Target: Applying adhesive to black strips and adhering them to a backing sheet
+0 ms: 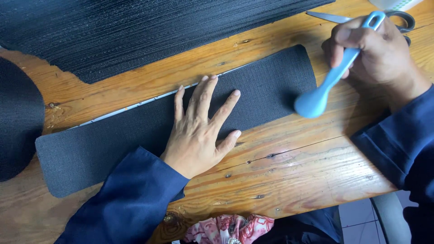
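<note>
My left hand's fingers [212, 101] are spread wide and pressed flat on the dark fabric strip [135, 135], pinning it about midway along its length; nothing is gripped, the left hand [199, 131] simply rests open on top. Nearest me, at the table's edge, I see a bit of pink patterned cloth [228, 228] and my dark blue sleeves [126, 203]. The strip lies slantwise across the wooden table [289, 171], its left end near me and its right end farther off, with rounded corners at both ends and what looks like a thin white edge [135, 105] showing along its far side. Farther right, my right hand [375, 52] is curled tight around the handle of a light blue spoon-shaped tool [330, 79], whose rounded head hangs just off the strip's right end, at or just above the wood. I judge the strip is already cut to shape and laid out; whether any rubbing or marking has been done I cannot tell, as the surface shows no trace. Beyond the right hand lie scissors [361, 18], partly hidden. Farthest off, a large sheet of black ribbed material [135, 31] covers the far side, and a rounded black piece [18, 117] sits at the left edge.
</note>
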